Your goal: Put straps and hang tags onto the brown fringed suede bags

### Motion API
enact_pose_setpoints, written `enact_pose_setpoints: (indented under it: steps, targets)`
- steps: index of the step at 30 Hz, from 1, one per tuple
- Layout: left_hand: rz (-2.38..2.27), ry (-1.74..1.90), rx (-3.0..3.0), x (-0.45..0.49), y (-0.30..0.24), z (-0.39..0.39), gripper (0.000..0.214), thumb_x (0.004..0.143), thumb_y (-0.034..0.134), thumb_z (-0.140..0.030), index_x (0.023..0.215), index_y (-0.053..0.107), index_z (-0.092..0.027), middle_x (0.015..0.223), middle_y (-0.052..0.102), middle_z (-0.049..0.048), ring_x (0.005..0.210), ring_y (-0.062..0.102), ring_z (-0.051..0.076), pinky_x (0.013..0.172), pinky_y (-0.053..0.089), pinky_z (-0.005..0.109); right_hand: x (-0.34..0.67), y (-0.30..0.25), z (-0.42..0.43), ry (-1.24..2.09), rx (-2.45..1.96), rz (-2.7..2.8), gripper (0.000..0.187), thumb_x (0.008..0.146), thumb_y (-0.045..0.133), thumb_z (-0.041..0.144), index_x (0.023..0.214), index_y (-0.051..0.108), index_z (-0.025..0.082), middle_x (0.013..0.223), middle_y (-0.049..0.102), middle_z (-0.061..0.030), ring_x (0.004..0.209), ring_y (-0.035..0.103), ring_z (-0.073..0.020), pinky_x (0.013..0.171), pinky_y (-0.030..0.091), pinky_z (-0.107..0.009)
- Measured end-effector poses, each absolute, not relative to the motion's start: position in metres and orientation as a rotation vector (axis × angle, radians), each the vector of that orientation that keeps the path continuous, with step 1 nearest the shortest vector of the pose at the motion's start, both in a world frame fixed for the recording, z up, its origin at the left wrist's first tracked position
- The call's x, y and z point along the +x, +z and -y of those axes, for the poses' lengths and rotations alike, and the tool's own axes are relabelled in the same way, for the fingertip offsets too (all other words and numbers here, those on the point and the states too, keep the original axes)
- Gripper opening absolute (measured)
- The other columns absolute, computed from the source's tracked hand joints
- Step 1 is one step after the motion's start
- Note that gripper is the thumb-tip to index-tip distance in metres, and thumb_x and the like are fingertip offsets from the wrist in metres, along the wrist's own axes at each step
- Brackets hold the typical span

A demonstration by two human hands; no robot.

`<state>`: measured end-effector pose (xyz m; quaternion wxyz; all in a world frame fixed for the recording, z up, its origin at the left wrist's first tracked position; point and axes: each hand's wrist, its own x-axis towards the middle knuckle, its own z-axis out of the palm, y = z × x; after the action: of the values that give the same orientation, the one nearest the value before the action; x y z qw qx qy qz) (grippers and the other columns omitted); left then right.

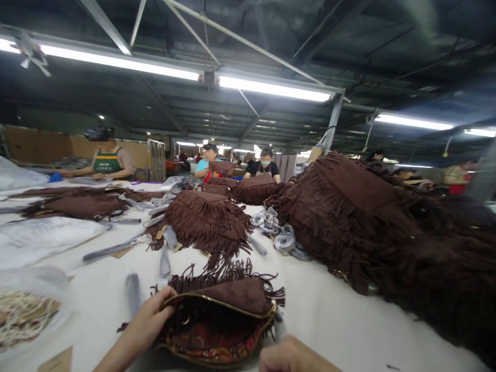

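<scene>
A brown fringed bag [240, 294] lies on the white table in front of me, its zipped mouth gaping toward me. Inside, a red patterned lining [217, 338] shows, with a dark hollow above it. My left hand [157, 310] grips the left end of the bag's mouth, thumb inside the rim and fingers outside. At the bottom edge, my right hand [284, 356] is curled closed close to the bag's lower right corner; it is blurred and partly cut off, so what it holds is hidden. A zip pull [274, 305] hangs at the right end.
A tall heap of fringed bags [349, 206] fills the right side. More bags [205, 217] lie ahead, beside wrapped straps [284, 240]. At left stands a plastic bag of cream cords [25, 315]. Several people, one in a green apron [106, 163], work across the table.
</scene>
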<state>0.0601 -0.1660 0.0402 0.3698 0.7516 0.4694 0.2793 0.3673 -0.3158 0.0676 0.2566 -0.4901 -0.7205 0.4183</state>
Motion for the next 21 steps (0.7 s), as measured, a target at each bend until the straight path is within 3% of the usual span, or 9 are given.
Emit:
enact_pose_setpoints:
  steps: [2,4,6,7,10,13,15,17,21]
  targets:
    - [-1.202,0.692,1.986,0.058,0.041,0.166,0.012,0.067,0.040,-0.030,0.075,0.048,-0.023,0.075,0.060,0.0000,0.081,0.059,0.023,0.074,0.046,0.031,0.386,0.077,0.330,1.034,-1.373,1.810,0.002,0.069,0.063,0.021,0.067,0.063,0.020,0.070,0.059,0.0036,0.057,0.044,-0.0101,0.053,0.033,-0.020]
    - [-1.214,0.671,2.045,0.059,0.042,0.165,0.012,0.067,0.039,-0.027,0.074,0.047,-0.023,0.076,0.060,0.0000,0.081,0.059,0.023,0.074,0.046,0.030,0.400,0.081,0.337,0.893,-1.431,1.668,0.003,0.070,0.060,0.021,0.069,0.061,0.019,0.102,0.065,-0.0022,0.057,0.043,-0.0089,0.057,0.035,-0.022]
    - [-1.244,0.651,2.090,0.062,0.044,0.166,0.012,0.065,0.038,-0.024,0.074,0.047,-0.023,0.077,0.061,0.0002,0.082,0.060,0.023,0.076,0.046,0.031,0.407,0.074,0.336,0.796,-1.485,1.611,0.004,0.071,0.060,0.021,0.069,0.059,0.018,0.132,0.053,-0.0062,0.055,0.041,-0.0064,0.059,0.037,-0.023]
    - [-1.261,0.645,2.104,0.064,0.046,0.168,0.013,0.065,0.038,-0.023,0.075,0.047,-0.023,0.077,0.061,0.0006,0.083,0.060,0.023,0.076,0.046,0.031,0.407,0.068,0.332,0.780,-1.496,1.620,0.003,0.070,0.060,0.020,0.069,0.059,0.018,0.135,0.050,-0.0069,0.055,0.042,-0.0064,0.059,0.038,-0.024]
    - [-1.308,0.629,2.134,0.070,0.056,0.181,0.013,0.067,0.037,-0.022,0.075,0.047,-0.023,0.078,0.062,0.0019,0.084,0.060,0.023,0.077,0.046,0.032,0.405,0.046,0.317,0.725,-1.433,1.749,0.003,0.065,0.058,0.017,0.067,0.059,0.019,0.103,0.064,-0.0052,0.065,0.052,-0.0132,0.060,0.039,-0.024]
    - [-1.210,0.561,2.150,0.065,0.070,0.198,0.024,0.070,0.043,-0.022,0.090,0.055,-0.021,0.093,0.066,0.0036,0.095,0.060,0.023,0.085,0.046,0.032,0.414,0.037,0.307,0.524,-1.453,1.927,0.006,0.071,0.055,0.019,0.069,0.060,0.021,0.074,0.062,-0.0015,0.072,0.057,-0.0177,0.065,0.042,-0.025]
    - [-1.135,0.540,2.130,0.052,0.081,0.206,0.042,0.071,0.049,-0.023,0.112,0.054,-0.021,0.117,0.065,0.0049,0.111,0.056,0.024,0.097,0.042,0.033,0.435,0.038,0.305,0.400,-1.557,2.000,0.010,0.076,0.054,0.022,0.069,0.061,0.022,0.074,0.063,-0.0019,0.073,0.059,-0.0187,0.068,0.044,-0.027]
    - [-1.165,0.537,2.122,0.035,0.091,0.212,0.051,0.070,0.049,-0.021,0.121,0.051,-0.022,0.127,0.060,0.0051,0.119,0.052,0.024,0.104,0.038,0.033,0.462,0.038,0.303,0.341,-1.651,2.028,0.010,0.077,0.055,0.022,0.069,0.061,0.024,0.075,0.065,-0.0031,0.073,0.062,-0.0211,0.069,0.047,-0.030]
    - [-1.308,0.443,2.234,0.011,0.093,0.224,0.040,0.067,0.045,-0.012,0.102,0.060,-0.022,0.111,0.064,0.0029,0.107,0.057,0.021,0.098,0.042,0.033,0.493,0.035,0.301,0.256,-1.577,2.077,0.010,0.075,0.061,0.024,0.066,0.062,0.027,0.113,0.067,-0.0088,0.092,0.066,-0.0312,0.077,0.053,-0.039]
